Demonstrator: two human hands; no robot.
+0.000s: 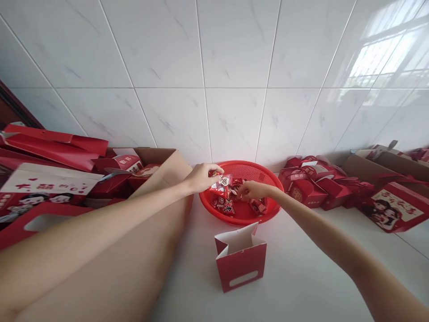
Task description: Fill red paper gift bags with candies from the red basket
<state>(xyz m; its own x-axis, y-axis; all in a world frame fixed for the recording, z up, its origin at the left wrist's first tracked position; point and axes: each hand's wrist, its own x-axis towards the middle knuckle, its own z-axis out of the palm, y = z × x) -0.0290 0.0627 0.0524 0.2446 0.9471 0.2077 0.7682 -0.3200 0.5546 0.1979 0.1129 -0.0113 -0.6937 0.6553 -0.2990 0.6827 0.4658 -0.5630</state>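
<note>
A white surface [295, 273] bears a round red basket [235, 163] against a tiled wall, an open red paper bag [241, 266] just in front of the basket, a cardboard box [130, 268] left of it, and red gift boxes [306, 193] to its right.

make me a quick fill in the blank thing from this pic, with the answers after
The left hand holds a shiny packet, and the right hand reaches into the red perforated ____.
The small red paper bag at bottom centre has its top ____.
The wall behind is covered in glossy white ____.

Missing words: basket; open; tiles.
</note>
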